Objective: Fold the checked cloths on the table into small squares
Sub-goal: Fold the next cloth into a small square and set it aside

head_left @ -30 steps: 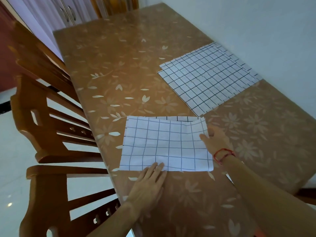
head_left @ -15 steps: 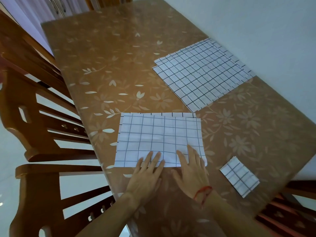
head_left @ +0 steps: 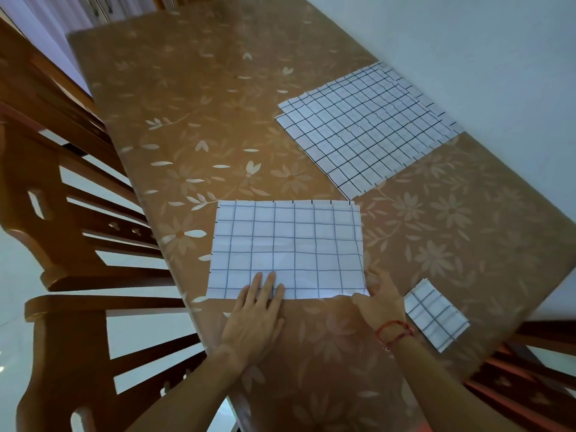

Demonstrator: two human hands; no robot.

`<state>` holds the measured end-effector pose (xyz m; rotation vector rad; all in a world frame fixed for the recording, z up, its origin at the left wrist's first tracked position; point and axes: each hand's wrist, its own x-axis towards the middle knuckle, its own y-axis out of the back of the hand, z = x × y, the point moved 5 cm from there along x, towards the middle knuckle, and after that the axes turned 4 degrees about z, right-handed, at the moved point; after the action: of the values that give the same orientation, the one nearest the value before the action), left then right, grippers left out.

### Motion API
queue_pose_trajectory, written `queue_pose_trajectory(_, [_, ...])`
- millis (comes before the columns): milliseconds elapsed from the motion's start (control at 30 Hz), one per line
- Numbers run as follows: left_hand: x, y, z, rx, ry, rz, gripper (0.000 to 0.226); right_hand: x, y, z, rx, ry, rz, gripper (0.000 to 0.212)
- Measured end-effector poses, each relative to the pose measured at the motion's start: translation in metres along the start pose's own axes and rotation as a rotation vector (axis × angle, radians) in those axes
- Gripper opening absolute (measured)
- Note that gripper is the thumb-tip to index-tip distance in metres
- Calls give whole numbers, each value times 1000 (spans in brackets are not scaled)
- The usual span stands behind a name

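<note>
From my remote seat I look down on a brown table (head_left: 218, 104) with a pale flower pattern. The half-folded cloth (head_left: 286, 249), white with a dark grid, lies flat as a wide rectangle in the middle of my view, close to the table's near-left edge. At its far edge a thin strip of the lower layer shows past the upper one.

My left hand (head_left: 255, 316) lies flat at 6 o'clock of that cloth. Its fingers are straight and close together, and their tips press down on the near edge while the palm rests on the bare table.

My right hand (head_left: 378, 302) is at the cloth's 4 o'clock corner. Its fingers are curled beside the right edge and the corner lies over the thumb, so it looks to pinch that corner. The near edge next to it is slightly raised. A red cord (head_left: 394, 330) circles this wrist.

The small folded square (head_left: 436, 314) lies at 4 o'clock of the half-folded cloth, just beside the right hand and near the table's edge. It sits turned at an angle.

The stack of flat checked cloths (head_left: 364, 129) lies at 1 o'clock, apart from the cloth I handle. Its far side is against the pale wall (head_left: 467, 42), and its layers are a little offset.

Wooden chairs (head_left: 62, 213) stand at 9 o'clock along the table's left side. Part of another chair (head_left: 530, 385) shows at 4 o'clock.
</note>
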<state>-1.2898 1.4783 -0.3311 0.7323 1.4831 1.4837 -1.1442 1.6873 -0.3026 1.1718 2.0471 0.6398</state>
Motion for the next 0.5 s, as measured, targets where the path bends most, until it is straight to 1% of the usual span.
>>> queue_pose_trajectory(67, [0,0,0,-1,7,-1,61,6,1,5,-19,-36,-26,54])
queue_pose_trajectory(133, [-1,-1,-2,1,16,-3,60,12,4,8,-20,-65,-19,52])
queue_pose_trajectory(233, [-2,0,-3,5,23,6,60,21,7,12,43,-122,0,47])
queue_pose_trajectory(333, [-2,0,-3,10,28,12,60,29,7,15,87,-163,2,38])
queue_pose_trajectory(433, [-2,-1,-4,10,40,12,61,33,10,16,134,-159,23,32])
queue_pose_trajectory(500, [-2,-1,-5,11,50,9,61,32,13,12,85,-140,49,32])
